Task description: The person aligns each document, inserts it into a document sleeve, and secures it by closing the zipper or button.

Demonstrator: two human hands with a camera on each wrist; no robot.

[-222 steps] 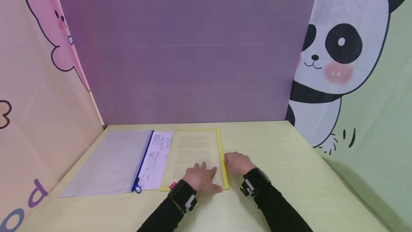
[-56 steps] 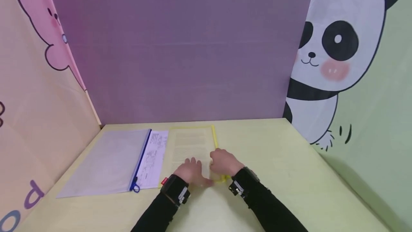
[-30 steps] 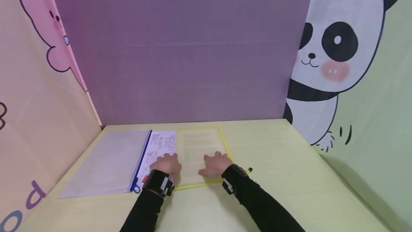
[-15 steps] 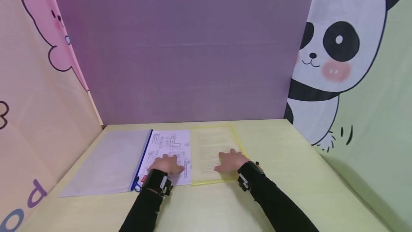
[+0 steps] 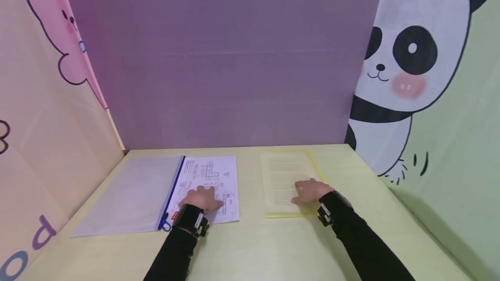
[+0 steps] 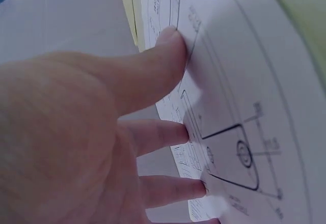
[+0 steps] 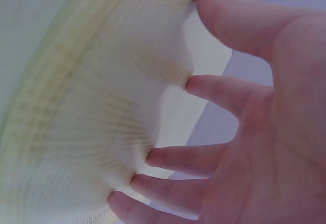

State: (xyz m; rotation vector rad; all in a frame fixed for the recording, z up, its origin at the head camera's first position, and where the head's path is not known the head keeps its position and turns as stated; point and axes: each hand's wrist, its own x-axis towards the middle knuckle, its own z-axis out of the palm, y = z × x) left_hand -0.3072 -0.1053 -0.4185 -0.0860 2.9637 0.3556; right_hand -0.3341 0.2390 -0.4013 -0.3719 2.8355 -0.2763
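Observation:
My left hand (image 5: 201, 198) rests with spread fingers on a white sheet of technical drawings (image 5: 230, 177); its fingertips touch the paper in the left wrist view, the hand (image 6: 76, 127) seen from the palm side. On the right, my right hand (image 5: 310, 191) presses spread fingertips on a yellow-edged mesh folder (image 5: 281, 181) with a printed page inside. The right wrist view shows that hand (image 7: 244, 117) with its fingertips denting the mesh (image 7: 102, 107). The right hand and sleeve hide the folder's near right corner.
A translucent pouch (image 5: 125, 198) with a blue zipper edge (image 5: 172, 194) lies at the left, beside the drawing sheet. The bare tabletop (image 5: 250, 246) shows between sheet and folder. A purple backdrop (image 5: 234, 55) stands behind the table, with printed curtains at both sides.
The yellow folder has slid right under my right hand, away from the drawing sheet it covered earlier. My left hand has moved left from the folder onto the sheet, and the right hand's fingers have spread.

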